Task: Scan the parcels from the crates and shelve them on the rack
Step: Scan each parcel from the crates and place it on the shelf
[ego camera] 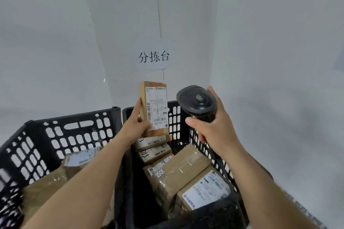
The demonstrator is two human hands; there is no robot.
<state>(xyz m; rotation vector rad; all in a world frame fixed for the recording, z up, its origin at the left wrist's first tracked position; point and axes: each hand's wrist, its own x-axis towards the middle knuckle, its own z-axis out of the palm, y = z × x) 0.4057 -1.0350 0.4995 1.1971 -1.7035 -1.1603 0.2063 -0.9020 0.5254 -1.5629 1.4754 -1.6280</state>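
My left hand [136, 124] grips a slim brown cardboard parcel [153, 107] upright above the right crate, its white shipping label facing me. My right hand [214, 130] holds a black handheld scanner [197, 103] just right of the parcel, its head level with the label. Two black perforated plastic crates stand side by side below. The right crate [176, 115] holds several brown parcels [182, 171] with white labels. The left crate [78, 132] holds a few parcels [81, 158], partly hidden by my left forearm.
White walls meet in a corner close behind the crates. A paper sign with black characters [153, 56] is stuck on the wall above the held parcel. A grey floor or surface [288, 135] lies to the right of the crates.
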